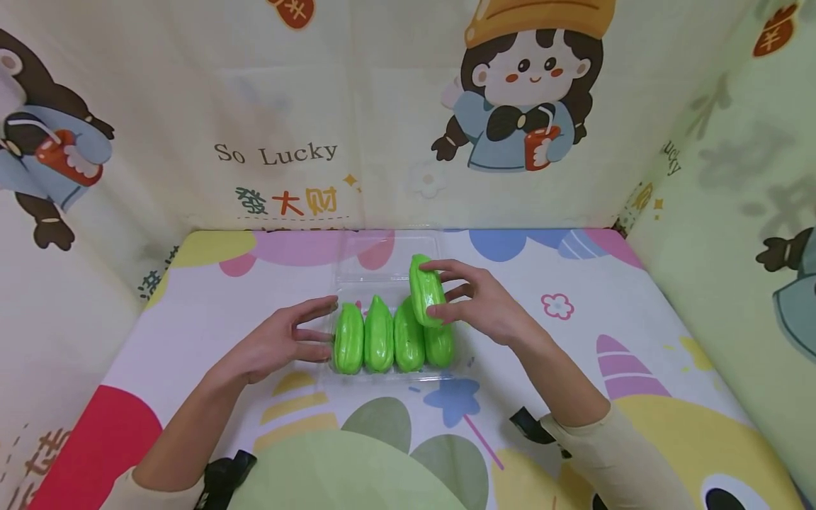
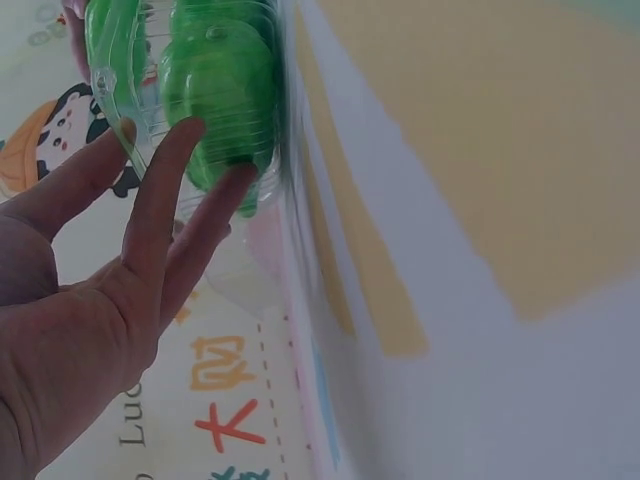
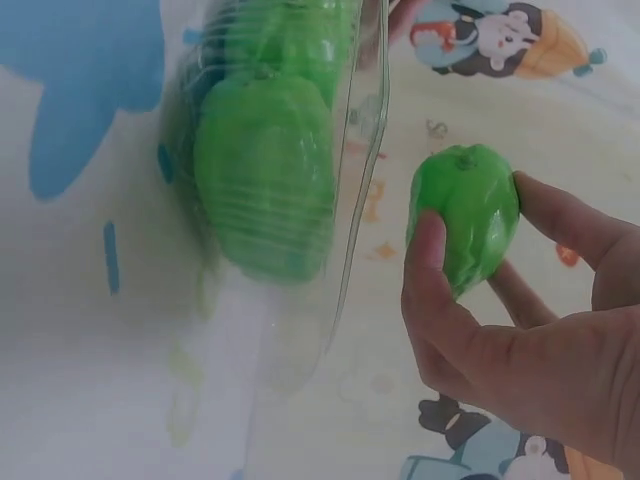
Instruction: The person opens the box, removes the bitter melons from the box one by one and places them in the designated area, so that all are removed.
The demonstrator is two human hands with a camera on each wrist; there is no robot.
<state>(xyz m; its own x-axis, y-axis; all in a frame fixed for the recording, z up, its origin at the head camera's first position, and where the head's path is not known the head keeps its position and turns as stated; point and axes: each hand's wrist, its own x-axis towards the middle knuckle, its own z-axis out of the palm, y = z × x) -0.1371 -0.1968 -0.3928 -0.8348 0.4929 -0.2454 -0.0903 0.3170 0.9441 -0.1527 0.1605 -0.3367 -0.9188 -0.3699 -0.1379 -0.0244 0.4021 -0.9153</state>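
My right hand (image 1: 481,301) pinches a glossy green ridged vegetable (image 1: 426,290) between thumb and fingers, above the right end of a clear plastic box (image 1: 395,377). In the right wrist view, that held vegetable (image 3: 465,210) is apart from the box wall. Several similar green vegetables (image 1: 379,336) lie side by side in the box; the rightmost is partly hidden behind the held one. My left hand (image 1: 274,343) is at the box's left side, fingers extended. The left wrist view shows its fingertips (image 2: 190,130) at the clear wall, seemingly touching it.
The box's clear lid (image 1: 389,255) lies folded back toward the rear wall. A printed cloth (image 1: 548,354) with colourful shapes covers the table. Patterned curtains (image 1: 395,106) enclose the back and both sides.
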